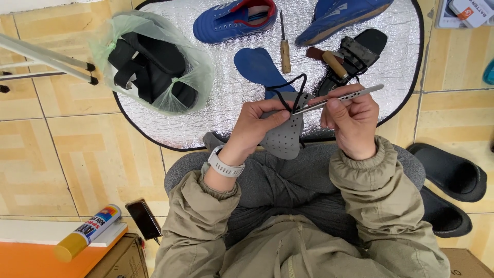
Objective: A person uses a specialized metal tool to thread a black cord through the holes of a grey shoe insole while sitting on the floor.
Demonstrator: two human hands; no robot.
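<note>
The left hand [256, 123] grips a grey perforated shoe piece [284, 135] above the lap, steadying it so the right hand [351, 121], closed on a thin metal tool [337, 100], can work the black thread [288, 90]. Beyond lies a silver mat [216, 98] on the tiled floor [62, 149], with blue shoes [234, 20] along its far edge.
</note>
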